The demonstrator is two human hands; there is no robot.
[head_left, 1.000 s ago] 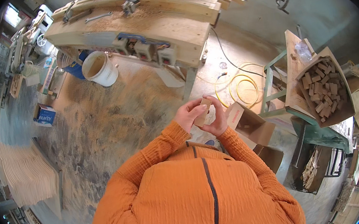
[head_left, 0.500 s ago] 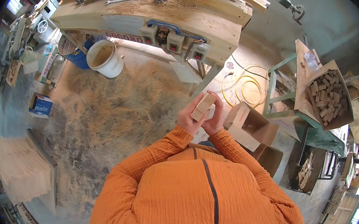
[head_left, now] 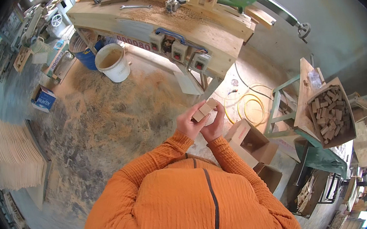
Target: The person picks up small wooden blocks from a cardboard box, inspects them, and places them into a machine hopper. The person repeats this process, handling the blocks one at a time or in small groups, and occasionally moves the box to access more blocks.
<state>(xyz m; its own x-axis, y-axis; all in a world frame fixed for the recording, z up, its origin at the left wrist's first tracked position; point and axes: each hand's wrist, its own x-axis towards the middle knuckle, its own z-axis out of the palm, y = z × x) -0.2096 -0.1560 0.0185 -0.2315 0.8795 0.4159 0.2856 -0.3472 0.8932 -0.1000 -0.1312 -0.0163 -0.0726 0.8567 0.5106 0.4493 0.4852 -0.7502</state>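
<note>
Along the top runs a shaving-strewn wooden workbench [head_left: 226, 51]. At the far right sits a carton [head_left: 342, 138] filled with loose wood pieces [head_left: 328, 110]; nearer the middle stands an open cardboard box [head_left: 239, 131]. A white bucket [head_left: 117, 73] stands just beside the workbench, toward the left. At centre, the left hand [head_left: 186, 125] and right hand [head_left: 214, 130] have their fingers curled around small wooden blocks [head_left: 204, 110], held in a short row between them.
</note>
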